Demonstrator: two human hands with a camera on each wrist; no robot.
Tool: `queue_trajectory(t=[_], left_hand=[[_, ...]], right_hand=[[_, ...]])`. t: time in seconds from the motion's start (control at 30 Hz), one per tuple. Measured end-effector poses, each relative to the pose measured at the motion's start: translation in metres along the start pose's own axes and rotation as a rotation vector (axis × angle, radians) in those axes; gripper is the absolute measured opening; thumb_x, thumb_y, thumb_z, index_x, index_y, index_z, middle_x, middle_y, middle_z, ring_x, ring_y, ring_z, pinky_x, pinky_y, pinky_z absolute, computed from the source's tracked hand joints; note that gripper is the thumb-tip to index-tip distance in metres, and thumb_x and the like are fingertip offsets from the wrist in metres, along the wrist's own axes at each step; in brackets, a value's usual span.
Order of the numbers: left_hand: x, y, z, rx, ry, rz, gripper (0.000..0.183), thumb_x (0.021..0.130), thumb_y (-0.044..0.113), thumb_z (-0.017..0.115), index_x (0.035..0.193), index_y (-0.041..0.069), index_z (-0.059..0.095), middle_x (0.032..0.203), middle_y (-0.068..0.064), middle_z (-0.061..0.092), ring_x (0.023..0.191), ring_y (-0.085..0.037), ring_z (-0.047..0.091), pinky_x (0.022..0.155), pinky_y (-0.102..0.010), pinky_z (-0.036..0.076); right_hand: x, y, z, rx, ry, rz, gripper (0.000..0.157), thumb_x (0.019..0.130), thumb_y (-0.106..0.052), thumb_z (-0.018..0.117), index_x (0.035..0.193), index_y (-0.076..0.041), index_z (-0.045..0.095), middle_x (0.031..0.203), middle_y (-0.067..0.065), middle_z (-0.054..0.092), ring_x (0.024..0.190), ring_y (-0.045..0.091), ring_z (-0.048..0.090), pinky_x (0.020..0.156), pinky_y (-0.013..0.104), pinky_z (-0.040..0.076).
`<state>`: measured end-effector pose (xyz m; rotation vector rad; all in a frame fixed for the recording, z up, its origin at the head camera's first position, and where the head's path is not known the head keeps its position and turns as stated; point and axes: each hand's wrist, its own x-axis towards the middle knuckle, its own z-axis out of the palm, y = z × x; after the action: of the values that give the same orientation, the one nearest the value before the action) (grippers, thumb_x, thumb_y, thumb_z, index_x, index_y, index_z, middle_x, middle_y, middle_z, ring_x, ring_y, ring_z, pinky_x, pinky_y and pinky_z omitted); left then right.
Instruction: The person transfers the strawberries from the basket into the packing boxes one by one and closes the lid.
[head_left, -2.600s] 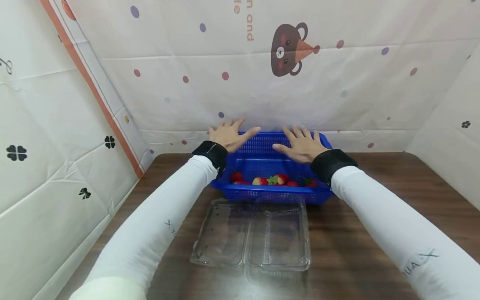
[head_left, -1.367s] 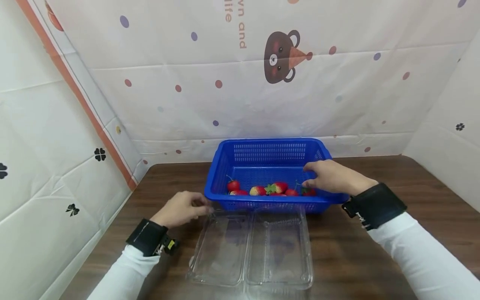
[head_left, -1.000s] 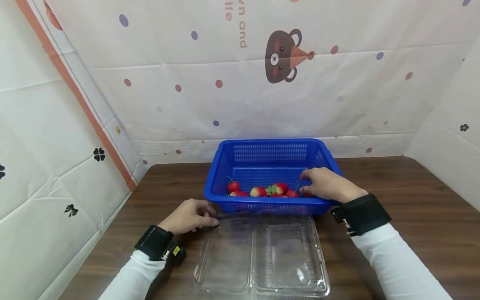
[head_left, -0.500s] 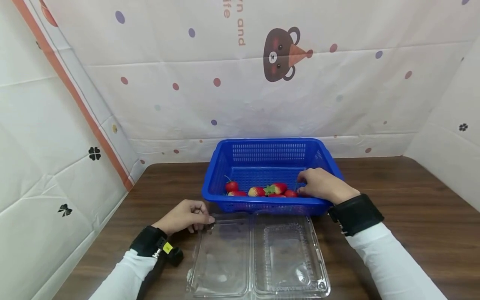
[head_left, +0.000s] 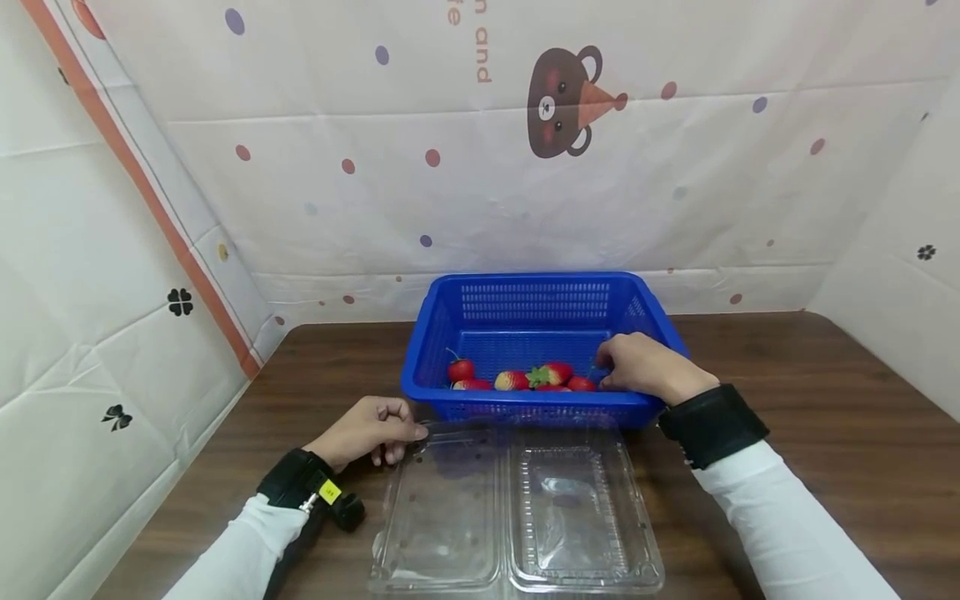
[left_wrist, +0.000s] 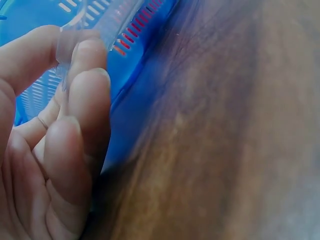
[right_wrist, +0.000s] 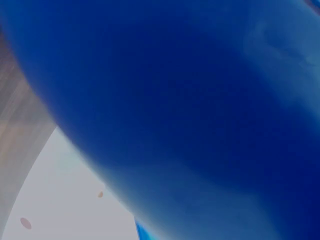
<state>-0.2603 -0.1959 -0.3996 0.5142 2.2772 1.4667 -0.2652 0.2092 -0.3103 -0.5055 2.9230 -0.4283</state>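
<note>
In the head view my left hand (head_left: 367, 433) pinches the back left corner of an open clear plastic clamshell box (head_left: 450, 517) lying on the table. The left wrist view shows thumb and fingers holding its thin clear rim (left_wrist: 70, 47). Behind the box stands a blue plastic basket (head_left: 525, 398). Along its near side lie several strawberries (head_left: 512, 381) and a round red fruit with a thin stem (head_left: 461, 369). My right hand (head_left: 648, 367) reaches into the basket's right end, fingers bent downward. The fingertips and anything between them are hidden. Only blurred blue basket wall (right_wrist: 165, 85) fills most of the right wrist view.
A brown wood-grain table (head_left: 795, 400) carries everything. Behind it hangs a pale printed cloth (head_left: 337, 217) with a bear picture; similar cloth borders the left and right sides. The basket's near rim is close to the clamshell's back edge.
Both hands came off the basket's far part. The left took the clamshell's corner, and the box shifted slightly forward. The right went down over the fruit at the basket's right end, covering a strawberry there.
</note>
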Motion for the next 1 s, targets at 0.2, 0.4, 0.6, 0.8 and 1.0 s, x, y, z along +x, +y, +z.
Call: queue_trajectory(t=[0.2,0.4,0.6,0.8,1.0], left_hand=[[-0.0039,-0.0022,0.0005,-0.028,-0.015,0.003,0.035,0.087,0.032,0.071,0.080,0.003,0.054,0.059,-0.004,0.059,0.049,-0.017,0.053,0.041,-0.022,0.045],[-0.0028,-0.0006,-0.0007,-0.032,-0.020,0.011,0.036,0.087,0.032,0.071,0.079,0.002,0.053,0.059,-0.005,0.059,0.049,-0.017,0.053,0.042,-0.022,0.046],[-0.0005,0.0016,-0.0022,-0.021,-0.006,0.010,0.036,0.086,0.034,0.071,0.079,0.003,0.053,0.059,-0.005,0.059,0.050,-0.017,0.053,0.042,-0.022,0.046],[-0.0015,0.0007,-0.0024,-0.015,-0.001,0.012,0.035,0.087,0.032,0.071,0.079,0.004,0.053,0.060,-0.005,0.060,0.050,-0.016,0.054,0.043,-0.021,0.047],[0.0004,-0.0020,-0.0012,-0.034,-0.013,0.025,0.032,0.088,0.030,0.070,0.079,0.004,0.053,0.059,-0.004,0.059,0.051,-0.016,0.055,0.043,-0.022,0.048]], right_hand=[[-0.0005,-0.0027,0.0011,0.029,-0.020,-0.005,0.020,0.088,-0.015,0.069,0.104,-0.003,0.068,0.095,0.012,0.069,0.077,0.022,0.062,0.079,0.051,0.057],[-0.0012,-0.0014,0.0002,0.025,-0.008,-0.005,0.006,0.089,-0.013,0.066,0.088,-0.007,0.068,0.076,0.004,0.064,0.064,0.017,0.058,0.071,0.043,0.060],[0.0004,-0.0011,-0.0012,-0.005,0.010,-0.016,0.008,0.090,-0.012,0.065,0.083,-0.008,0.066,0.071,0.004,0.062,0.061,0.017,0.055,0.065,0.037,0.059],[0.0008,-0.0016,-0.0008,-0.010,0.016,-0.012,0.008,0.090,-0.012,0.064,0.083,-0.008,0.066,0.072,0.004,0.062,0.061,0.017,0.056,0.066,0.039,0.060],[-0.0002,-0.0006,-0.0024,-0.025,0.015,-0.010,0.008,0.091,-0.011,0.064,0.084,-0.008,0.066,0.073,0.004,0.062,0.062,0.017,0.056,0.067,0.040,0.060]])
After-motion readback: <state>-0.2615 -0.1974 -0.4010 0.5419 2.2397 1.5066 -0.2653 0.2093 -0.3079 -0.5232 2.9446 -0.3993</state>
